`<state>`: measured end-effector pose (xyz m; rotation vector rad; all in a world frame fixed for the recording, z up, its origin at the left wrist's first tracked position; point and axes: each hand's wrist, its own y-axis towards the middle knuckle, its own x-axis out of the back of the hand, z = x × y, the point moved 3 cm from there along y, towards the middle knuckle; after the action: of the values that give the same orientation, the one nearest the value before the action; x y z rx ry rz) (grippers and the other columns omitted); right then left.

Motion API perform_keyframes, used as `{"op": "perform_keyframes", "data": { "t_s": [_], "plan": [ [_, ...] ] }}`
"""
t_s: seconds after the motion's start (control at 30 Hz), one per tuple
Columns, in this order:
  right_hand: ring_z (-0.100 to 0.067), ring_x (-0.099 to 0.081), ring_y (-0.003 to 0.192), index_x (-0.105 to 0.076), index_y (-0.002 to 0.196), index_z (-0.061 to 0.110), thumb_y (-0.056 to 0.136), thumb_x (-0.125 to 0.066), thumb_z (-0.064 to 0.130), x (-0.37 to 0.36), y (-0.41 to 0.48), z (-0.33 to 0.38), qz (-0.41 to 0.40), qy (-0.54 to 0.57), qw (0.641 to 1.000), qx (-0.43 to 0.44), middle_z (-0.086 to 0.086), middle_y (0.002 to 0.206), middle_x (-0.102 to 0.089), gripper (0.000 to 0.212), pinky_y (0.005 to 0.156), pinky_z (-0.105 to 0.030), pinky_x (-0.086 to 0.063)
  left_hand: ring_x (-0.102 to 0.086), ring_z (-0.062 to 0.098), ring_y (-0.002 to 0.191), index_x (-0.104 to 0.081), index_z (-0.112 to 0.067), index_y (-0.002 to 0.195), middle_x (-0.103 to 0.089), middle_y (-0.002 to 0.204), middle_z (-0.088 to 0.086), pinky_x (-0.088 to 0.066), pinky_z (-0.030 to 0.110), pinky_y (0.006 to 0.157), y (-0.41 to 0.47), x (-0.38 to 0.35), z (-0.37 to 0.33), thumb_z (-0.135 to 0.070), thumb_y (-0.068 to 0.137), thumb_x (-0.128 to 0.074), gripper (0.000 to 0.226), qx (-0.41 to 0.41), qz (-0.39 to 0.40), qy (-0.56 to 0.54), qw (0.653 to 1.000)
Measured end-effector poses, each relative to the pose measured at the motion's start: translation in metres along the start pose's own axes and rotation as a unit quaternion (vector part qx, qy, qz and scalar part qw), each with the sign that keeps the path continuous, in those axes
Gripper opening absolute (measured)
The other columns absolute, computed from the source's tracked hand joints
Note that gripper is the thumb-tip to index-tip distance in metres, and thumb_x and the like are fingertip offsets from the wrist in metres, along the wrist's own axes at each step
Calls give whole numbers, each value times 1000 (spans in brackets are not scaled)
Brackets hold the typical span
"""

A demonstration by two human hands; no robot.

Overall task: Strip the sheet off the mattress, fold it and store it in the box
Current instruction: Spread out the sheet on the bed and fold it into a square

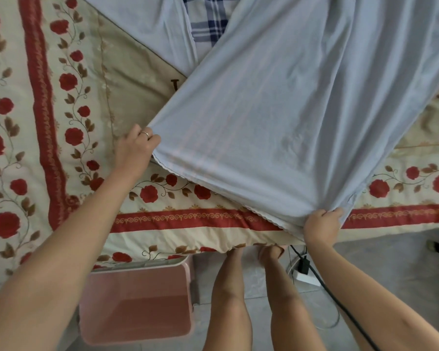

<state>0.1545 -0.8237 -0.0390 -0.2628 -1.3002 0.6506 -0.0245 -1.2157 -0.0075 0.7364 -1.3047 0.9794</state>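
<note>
**Sheet held by two corners over the mattress**

The pale blue sheet fills the centre and upper right of the frame, its near end lifted off the mattress. At centre left, the left hand has its fingers curled round one corner. The fingertips are hidden in the cloth, and a ring shows on one finger. Lower and right of centre, the right hand grips the other corner, with its fingers curled over bunched cloth. The scalloped hem runs taut and slanting between the two hands.

The mattress's rose-printed cover takes up the left side and a band across the lower middle. At top centre a plaid cloth shows between two folds of the sheet.

The pink box stands open on the floor at lower centre-left. It sits just beside the mattress's near edge and below the left forearm. The person's legs stand just right of the box, against that edge. Right of the legs a white power strip lies on the tiles. A black cable runs from it towards the lower right, passing under the right forearm.

The right hand sits at the mattress's near edge. Tiled floor shows at lower right beyond the cable. The sheet's far end runs out of the top of the frame.
</note>
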Motion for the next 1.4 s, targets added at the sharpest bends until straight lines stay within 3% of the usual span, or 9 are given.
{"op": "perform_keyframes", "data": {
  "t_s": [0.23, 0.37, 0.63, 0.83, 0.97, 1.07, 1.17, 1.3, 1.4],
  "plan": [
    [-38, -56, 91, -36, 132, 1, 96, -30, 11, 0, -4, -1, 18, 7, 1000, -12, -19, 107, -57, 37, 76, -43, -42, -49, 29, 70, -56, -4, 69, -53, 69, 12, -27, 28, 51, 4, -24, -9, 24, 48, -59, 35, 127, 92, -57, 986],
    [-31, -53, 81, -46, 122, 5, 91, -40, 16, 3, 5, 6, -11, 81, 996, -41, -12, 97, -57, 33, 71, -41, -45, -45, 30, 88, -56, -5, 80, -48, 107, 17, -34, 34, 58, 5, -33, -2, 25, 64, -51, 34, 169, 82, -186, 964],
    [-32, -55, 113, -37, 136, 4, 101, -40, 28, -2, 23, 13, -74, 199, 966, -150, -14, 129, -53, 43, 80, -30, -39, -45, 21, 65, -57, -4, 83, -50, 103, 11, -36, 28, 49, 0, -31, 14, 23, 74, -46, 31, 193, 54, -253, 946],
    [-32, -57, 110, -36, 138, 5, 102, -39, 30, -13, 10, 16, -70, 195, 966, -152, -13, 128, -55, 44, 80, -30, -42, -32, 15, 68, -30, -20, 56, -34, 58, -2, -18, 23, 52, 9, -43, 11, 10, 70, -30, 33, 558, -46, -384, 734],
    [-31, -58, 102, -48, 126, 3, 100, -44, 32, -4, 23, 8, -39, 161, 979, -118, -13, 112, -59, 39, 80, -34, -43, -43, 19, 74, -45, -14, 78, -48, 80, 6, -29, 24, 55, 1, -47, 4, 14, 76, -27, 33, 531, 18, -318, 785],
    [-32, -58, 85, -54, 98, 2, 98, -47, 36, 3, 31, -6, 7, 91, 995, -32, -14, 92, -59, 35, 68, -36, -42, -51, 30, 105, -50, -9, 101, -51, 119, 16, -42, 37, 77, -16, -45, -13, 9, 86, -37, 27, 542, -21, -257, 800],
    [-34, -58, 83, -54, 93, 4, 94, -54, 28, 9, 32, -16, 39, 86, 995, 21, -14, 91, -60, 24, 61, -31, -41, -38, 34, 124, -44, -6, 120, -29, 142, 20, -38, 40, 98, -35, -51, -49, 7, 83, -53, 40, 611, -53, -293, 733],
    [-22, -57, 90, -57, 106, 11, 86, -65, 24, 12, 33, -15, 88, 158, 984, 6, -4, 101, -61, 25, 75, -32, -44, -48, 27, 112, -42, 0, 121, -44, 122, 12, -43, 29, 93, -47, -44, -117, -5, 95, -42, 27, 635, -109, -512, 568],
    [-22, -56, 92, -55, 104, 13, 86, -66, 20, 15, 38, -17, 118, 174, 978, -12, -1, 99, -60, 22, 78, -32, -46, -52, 20, 105, -51, -4, 115, -56, 108, 3, -41, 28, 88, -44, -31, -164, -24, 100, -39, 28, 590, -48, -613, 523]
  ]
}}
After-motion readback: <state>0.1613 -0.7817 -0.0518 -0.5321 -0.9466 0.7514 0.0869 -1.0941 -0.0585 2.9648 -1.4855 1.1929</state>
